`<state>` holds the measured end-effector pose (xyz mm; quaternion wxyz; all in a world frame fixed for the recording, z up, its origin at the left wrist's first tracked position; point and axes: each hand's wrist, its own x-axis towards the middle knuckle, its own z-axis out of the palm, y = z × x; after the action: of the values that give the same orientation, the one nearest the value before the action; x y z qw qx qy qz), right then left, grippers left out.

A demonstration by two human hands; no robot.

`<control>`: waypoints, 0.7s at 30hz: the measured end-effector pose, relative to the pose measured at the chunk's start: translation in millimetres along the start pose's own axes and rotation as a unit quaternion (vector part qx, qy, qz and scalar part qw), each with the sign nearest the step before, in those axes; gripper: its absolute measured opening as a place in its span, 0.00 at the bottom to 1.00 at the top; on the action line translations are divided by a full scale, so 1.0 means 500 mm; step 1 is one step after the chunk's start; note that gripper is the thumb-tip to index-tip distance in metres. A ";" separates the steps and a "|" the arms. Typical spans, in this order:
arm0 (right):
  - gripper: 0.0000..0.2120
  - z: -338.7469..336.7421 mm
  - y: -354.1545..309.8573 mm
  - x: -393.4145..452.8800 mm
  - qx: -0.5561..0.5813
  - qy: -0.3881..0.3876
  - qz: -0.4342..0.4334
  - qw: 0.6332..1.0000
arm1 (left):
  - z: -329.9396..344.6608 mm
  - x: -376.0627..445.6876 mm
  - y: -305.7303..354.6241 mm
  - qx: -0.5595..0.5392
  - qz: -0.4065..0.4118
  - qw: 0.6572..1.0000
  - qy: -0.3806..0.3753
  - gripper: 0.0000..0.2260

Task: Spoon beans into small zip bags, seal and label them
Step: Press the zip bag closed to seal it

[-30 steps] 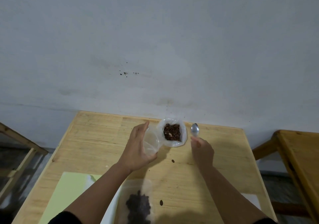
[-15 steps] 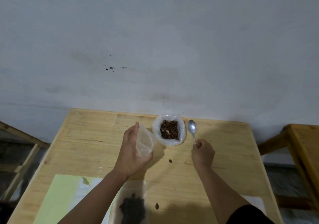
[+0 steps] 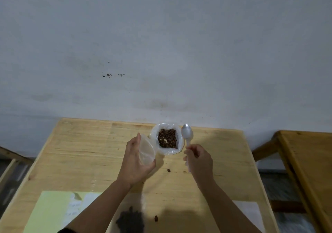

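Observation:
A clear plastic bag of brown beans (image 3: 167, 138) stands open near the far edge of the wooden table (image 3: 86, 153). My left hand (image 3: 133, 162) holds a small empty zip bag (image 3: 146, 152) with its mouth open, just left of the bean bag. My right hand (image 3: 198, 158) grips the handle of a metal spoon (image 3: 187, 135), whose empty bowl points up beside the bean bag's right side. A filled zip bag of dark beans (image 3: 130, 221) lies near the front edge between my forearms.
Two loose beans lie on the table, one (image 3: 168, 170) between my hands and one (image 3: 156, 218) near the front. A green sheet with white labels (image 3: 53, 209) lies front left, a white sheet (image 3: 248, 212) front right. Another wooden table (image 3: 309, 153) stands to the right.
My left hand has brought the small zip bag a little away from the bean bag and turned it upright. My right hand shifted its grip on the spoon, which stays beside the bean bag.

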<state>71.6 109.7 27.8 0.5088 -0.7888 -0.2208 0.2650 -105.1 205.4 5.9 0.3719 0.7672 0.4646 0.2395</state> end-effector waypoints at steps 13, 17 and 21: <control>0.04 0.023 -0.017 -0.019 -0.057 -0.032 -0.107 0.992 | 0.001 0.005 0.006 -0.014 -0.007 1.000 -0.005 0.46; 0.05 0.040 -0.003 -0.012 -0.100 0.033 -0.112 0.988 | 0.003 0.009 0.004 -0.028 -0.010 1.000 -0.005 0.45; 0.07 0.071 0.011 0.002 -0.085 0.083 -0.061 0.991 | 0.009 0.009 0.001 -0.022 -0.022 0.999 -0.009 0.45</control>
<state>49.9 132.7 10.5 0.4720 -0.8334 -0.2470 0.1472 -99.6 207.9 3.7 0.3985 0.7504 0.4723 0.2343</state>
